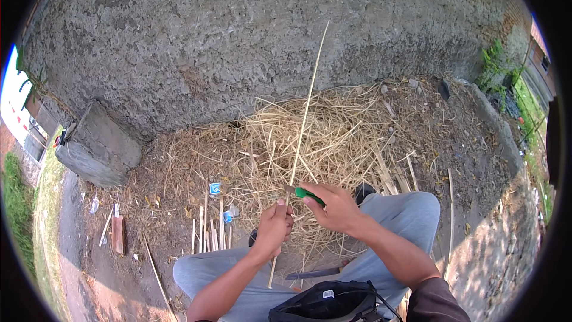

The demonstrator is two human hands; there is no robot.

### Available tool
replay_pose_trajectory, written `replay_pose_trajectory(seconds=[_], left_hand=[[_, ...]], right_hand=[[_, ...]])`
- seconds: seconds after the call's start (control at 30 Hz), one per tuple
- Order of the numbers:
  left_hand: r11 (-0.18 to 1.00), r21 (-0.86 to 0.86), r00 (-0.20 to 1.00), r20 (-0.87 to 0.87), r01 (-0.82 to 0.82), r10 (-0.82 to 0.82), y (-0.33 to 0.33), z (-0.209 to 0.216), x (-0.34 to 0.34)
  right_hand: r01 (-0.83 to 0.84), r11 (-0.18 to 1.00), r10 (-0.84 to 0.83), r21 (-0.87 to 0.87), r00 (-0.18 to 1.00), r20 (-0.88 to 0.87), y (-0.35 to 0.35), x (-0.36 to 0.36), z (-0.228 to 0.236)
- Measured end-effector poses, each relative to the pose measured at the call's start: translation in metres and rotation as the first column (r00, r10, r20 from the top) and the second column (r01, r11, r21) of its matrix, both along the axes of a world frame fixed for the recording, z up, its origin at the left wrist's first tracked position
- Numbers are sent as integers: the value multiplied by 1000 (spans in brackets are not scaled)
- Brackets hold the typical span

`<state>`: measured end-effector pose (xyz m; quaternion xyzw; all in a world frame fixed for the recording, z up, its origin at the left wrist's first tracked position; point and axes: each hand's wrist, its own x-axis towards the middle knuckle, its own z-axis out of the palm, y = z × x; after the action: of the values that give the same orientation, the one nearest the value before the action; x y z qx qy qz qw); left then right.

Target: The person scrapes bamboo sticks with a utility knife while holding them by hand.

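Note:
My left hand is closed around a long, thin, pale strip, which looks like split bamboo. The strip stands out far ahead toward the wall, and its short lower end pokes out below my fist. In my right hand is a green-handled knife, gripped with the fingers wrapped round it. Its short blade lies against the strip just above my left hand. Under both hands spreads a heap of curled pale shavings. A dark long blade lies between my legs, partly hidden.
A rough grey wall rises ahead. At the left stands a concrete block. Several cut strips lie by my left knee, near a blue packet. A reddish-brown wooden piece lies farther left. A black bag rests at my lap.

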<state>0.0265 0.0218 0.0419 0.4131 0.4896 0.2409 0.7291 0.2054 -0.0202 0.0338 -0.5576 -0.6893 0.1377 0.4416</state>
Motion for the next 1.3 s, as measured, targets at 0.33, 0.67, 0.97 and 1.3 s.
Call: replay_pose_trajectory(seconds=[0.33, 0.67, 0.97, 1.3], left_hand=[[980, 195, 998, -44, -29, 38, -4, -15, -9], [685, 694, 897, -421, 222, 136, -14, -13, -9], [742, 595, 850, -522, 308, 66, -15, 2, -8], [721, 600, 831, -553, 346, 61, -19, 4, -10]], right_hand=[[10, 987, -9, 158, 1000, -9, 7, -13, -11], [73, 966, -114, 249, 981, 155, 4, -17, -2], [111, 961, -151, 252, 978, 147, 10, -11, -5], [174, 967, -192, 188, 978, 86, 22, -1, -7]])
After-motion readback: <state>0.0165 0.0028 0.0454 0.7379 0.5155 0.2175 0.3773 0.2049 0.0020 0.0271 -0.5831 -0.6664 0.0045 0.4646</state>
